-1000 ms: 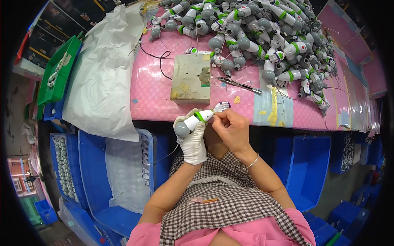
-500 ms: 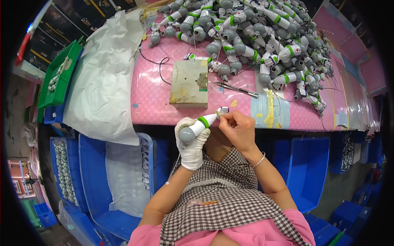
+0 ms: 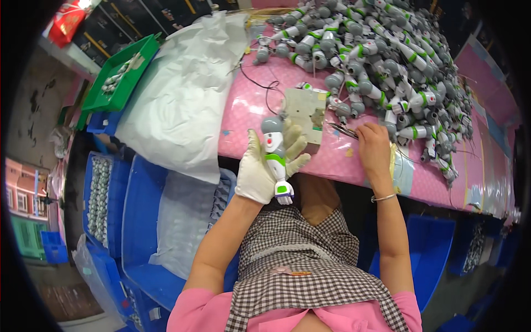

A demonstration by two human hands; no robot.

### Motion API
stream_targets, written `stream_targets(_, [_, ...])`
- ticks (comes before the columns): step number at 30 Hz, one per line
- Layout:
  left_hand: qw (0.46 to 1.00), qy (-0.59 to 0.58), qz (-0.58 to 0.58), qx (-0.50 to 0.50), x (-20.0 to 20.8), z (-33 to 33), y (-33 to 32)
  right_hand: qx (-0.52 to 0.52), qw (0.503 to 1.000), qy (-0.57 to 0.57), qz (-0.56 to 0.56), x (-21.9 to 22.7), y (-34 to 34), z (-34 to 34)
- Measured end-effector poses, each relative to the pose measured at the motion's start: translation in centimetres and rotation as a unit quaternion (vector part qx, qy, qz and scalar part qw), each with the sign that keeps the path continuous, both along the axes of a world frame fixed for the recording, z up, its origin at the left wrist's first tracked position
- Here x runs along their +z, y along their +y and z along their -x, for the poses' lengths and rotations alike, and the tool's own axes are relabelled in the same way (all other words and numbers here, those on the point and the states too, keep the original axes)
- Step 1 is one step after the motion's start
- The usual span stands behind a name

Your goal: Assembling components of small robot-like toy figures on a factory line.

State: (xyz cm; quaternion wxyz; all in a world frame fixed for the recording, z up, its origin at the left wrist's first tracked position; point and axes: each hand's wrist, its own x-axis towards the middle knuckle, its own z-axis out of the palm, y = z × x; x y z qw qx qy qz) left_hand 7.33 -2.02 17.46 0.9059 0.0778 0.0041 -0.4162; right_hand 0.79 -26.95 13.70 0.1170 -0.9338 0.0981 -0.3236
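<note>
My left hand [image 3: 256, 176], in a white glove, holds a toy arm [image 3: 274, 160] across its palm, thumb on one side and fingers spread on the other. The toy arm is white and grey with green bands, its round grey end toward the table and its small white hand toward me. My bare right hand [image 3: 375, 149] is on the table's front part, fingers curled at the end of a slim metal hand tool [image 3: 342, 129]. Its exact kind is unclear, and my fingers hide that end. Just beyond my left fingers stands a metal block [image 3: 301, 110].
A big heap of similar toy arms [image 3: 381, 61] covers the back of the pink table [image 3: 243, 110]. White sheeting [image 3: 177, 88] drapes over its left side. Beyond are a green tray [image 3: 110, 97] and a blue bin [image 3: 149, 221]; another blue bin [image 3: 420, 249] stands right.
My right hand has left the toy arm and reached right to the metal tool. My left hand has turned its palm up, swinging the toy arm's small hand toward me. The view has shifted.
</note>
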Motion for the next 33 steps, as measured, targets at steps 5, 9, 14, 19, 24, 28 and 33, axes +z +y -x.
stream_targets(5, [0.998,-0.027,-0.006,-0.058,-0.8,-0.1,1.0,0.042,0.989,-0.086,-0.108,3.9,3.6,2.2])
stream_targets(9, [0.994,0.000,-0.011,-0.107,-1.0,1.3,0.6,0.129,0.858,0.096,-0.488,5.5,5.8,2.5])
stream_targets(14, [0.979,0.059,-0.019,-0.193,-1.7,3.4,0.8,0.210,0.622,0.120,-0.745,4.7,5.7,0.7])
stream_targets(19, [0.966,0.078,-0.059,-0.238,-2.3,4.1,1.3,0.175,0.590,0.024,-0.788,4.4,5.2,0.4])
stream_targets(24, [0.962,0.057,-0.103,-0.247,-2.3,4.6,1.2,0.161,0.602,0.021,-0.782,4.8,5.0,1.0])
stream_targets(28, [0.955,0.056,-0.140,-0.255,-2.3,4.9,0.8,0.168,0.610,0.024,-0.774,4.4,4.7,0.7])
stream_targets(33, [0.950,-0.008,-0.148,-0.276,-3.3,4.8,1.0,0.166,0.603,0.048,-0.779,3.5,3.4,0.0])
